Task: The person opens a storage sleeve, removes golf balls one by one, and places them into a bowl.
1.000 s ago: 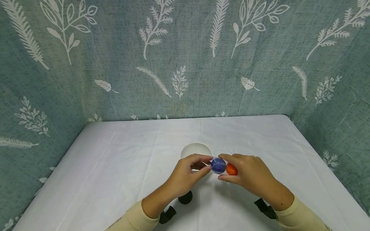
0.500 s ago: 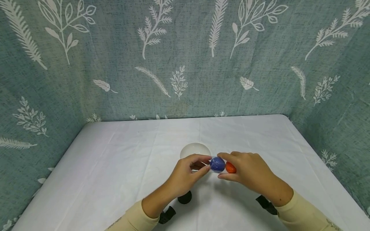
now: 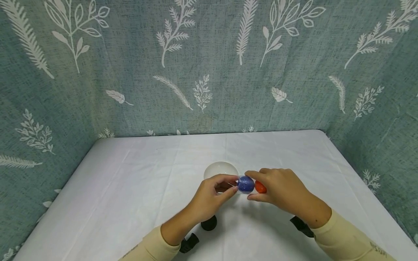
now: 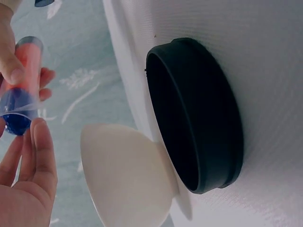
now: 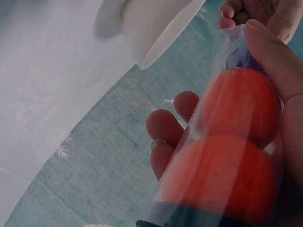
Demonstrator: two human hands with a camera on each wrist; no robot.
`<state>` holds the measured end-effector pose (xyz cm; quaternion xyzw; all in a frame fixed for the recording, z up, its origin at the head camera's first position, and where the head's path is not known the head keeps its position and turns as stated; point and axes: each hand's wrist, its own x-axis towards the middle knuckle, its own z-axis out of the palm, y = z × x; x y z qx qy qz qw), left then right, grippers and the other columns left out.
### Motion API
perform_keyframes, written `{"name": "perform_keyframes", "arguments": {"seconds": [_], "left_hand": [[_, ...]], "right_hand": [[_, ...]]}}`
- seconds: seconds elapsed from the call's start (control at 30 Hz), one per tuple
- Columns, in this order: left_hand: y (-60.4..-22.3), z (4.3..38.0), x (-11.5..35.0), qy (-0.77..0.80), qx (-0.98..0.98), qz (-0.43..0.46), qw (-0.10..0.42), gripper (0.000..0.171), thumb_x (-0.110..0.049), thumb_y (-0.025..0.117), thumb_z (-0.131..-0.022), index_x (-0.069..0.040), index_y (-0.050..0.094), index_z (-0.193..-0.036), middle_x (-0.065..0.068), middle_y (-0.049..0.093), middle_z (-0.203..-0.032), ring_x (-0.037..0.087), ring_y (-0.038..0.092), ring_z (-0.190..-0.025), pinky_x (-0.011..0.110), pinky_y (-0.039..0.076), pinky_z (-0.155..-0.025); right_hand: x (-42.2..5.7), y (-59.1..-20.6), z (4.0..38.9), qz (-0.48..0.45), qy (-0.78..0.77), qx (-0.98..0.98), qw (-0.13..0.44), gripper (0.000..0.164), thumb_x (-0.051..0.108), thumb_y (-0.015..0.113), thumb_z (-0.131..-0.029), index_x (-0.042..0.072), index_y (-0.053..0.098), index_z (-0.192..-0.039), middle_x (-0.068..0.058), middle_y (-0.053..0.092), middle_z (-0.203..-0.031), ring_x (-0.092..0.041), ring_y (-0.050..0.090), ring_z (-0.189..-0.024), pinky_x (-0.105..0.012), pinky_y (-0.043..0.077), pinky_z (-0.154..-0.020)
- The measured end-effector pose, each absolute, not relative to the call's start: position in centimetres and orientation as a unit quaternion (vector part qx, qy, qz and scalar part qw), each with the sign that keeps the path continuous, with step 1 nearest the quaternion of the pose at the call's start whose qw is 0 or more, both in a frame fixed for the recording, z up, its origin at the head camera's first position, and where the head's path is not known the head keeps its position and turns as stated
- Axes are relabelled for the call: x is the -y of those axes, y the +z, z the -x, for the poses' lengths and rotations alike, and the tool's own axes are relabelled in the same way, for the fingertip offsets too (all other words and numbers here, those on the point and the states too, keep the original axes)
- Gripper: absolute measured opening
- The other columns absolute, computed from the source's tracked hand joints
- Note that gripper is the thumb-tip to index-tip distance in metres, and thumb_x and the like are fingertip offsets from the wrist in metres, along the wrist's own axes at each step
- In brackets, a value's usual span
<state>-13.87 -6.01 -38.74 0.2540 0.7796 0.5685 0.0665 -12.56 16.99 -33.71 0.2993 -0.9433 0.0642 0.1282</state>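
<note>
A clear plastic tube (image 4: 31, 59) lies between my two hands above the table. Inside it are a blue ball (image 3: 245, 184) at the left end and two orange-red balls (image 5: 241, 104) behind that. A dark cap (image 5: 189, 215) closes the far end in the right wrist view. My right hand (image 3: 285, 188) grips the tube around the orange-red part. With thumb and fingertips, my left hand (image 3: 207, 194) pinches the tube's open end, at the blue ball, which bulges at the rim in the left wrist view. Part of the tube is hidden behind the right hand.
Behind my hands stands a white bowl (image 3: 220, 168) on the white-covered table (image 3: 147, 181). A round black cap (image 4: 199, 113) lies nearer me, beside my left forearm. Dark wrist mounts (image 3: 189, 243) show at both sleeves. A green leaf-patterned cloth (image 3: 202, 72) hangs around the table.
My right hand has risen slightly, and the tube has tilted a little with it. The left hand has stayed nearly still at the tube's end.
</note>
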Motion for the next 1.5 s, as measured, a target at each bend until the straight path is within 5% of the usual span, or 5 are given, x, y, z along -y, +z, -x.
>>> {"name": "perform_keyframes", "arguments": {"seconds": [0.43,1.07,1.33,1.5], "left_hand": [[-39.1,14.1,5.9,0.573,-0.776,-0.256,0.070,0.031,-0.025,0.066,-0.098,-0.013,0.067,-0.126,0.004,0.072,-0.112,0.014,0.068,-0.100,0.023,0.055,-0.087],[-39.5,14.4,6.0,0.607,-0.757,-0.226,0.083,0.029,-0.021,0.069,-0.096,-0.007,0.068,-0.121,0.011,0.071,-0.109,0.015,0.068,-0.093,0.019,0.055,-0.082],[-39.5,14.6,6.0,0.632,-0.734,-0.221,0.115,0.032,-0.021,0.067,-0.097,-0.005,0.065,-0.125,0.015,0.069,-0.110,0.036,0.069,-0.100,0.021,0.058,-0.082],[-39.6,14.6,6.0,0.639,-0.727,-0.216,0.129,0.035,-0.021,0.067,-0.097,-0.006,0.062,-0.128,0.016,0.069,-0.113,0.030,0.070,-0.100,0.024,0.058,-0.084]], "right_hand": [[-17.2,-33.0,13.0,-0.324,0.026,0.935,0.140,0.055,0.054,0.084,-0.072,0.022,0.072,-0.115,0.007,0.065,-0.075,-0.001,0.045,-0.056,-0.018,0.037,-0.048],[-16.6,-32.5,13.4,-0.336,-0.018,0.932,0.136,0.058,0.057,0.084,-0.070,0.021,0.074,-0.114,0.003,0.066,-0.082,-0.004,0.053,-0.057,-0.020,0.047,-0.051],[-16.8,-32.5,13.3,-0.330,-0.013,0.934,0.139,0.059,0.057,0.086,-0.068,0.020,0.074,-0.114,0.003,0.066,-0.082,-0.003,0.053,-0.057,-0.019,0.046,-0.051],[-17.0,-32.5,13.2,-0.325,-0.007,0.936,0.136,0.059,0.056,0.087,-0.067,0.021,0.075,-0.113,0.004,0.066,-0.082,-0.002,0.052,-0.058,-0.017,0.045,-0.052]]}}
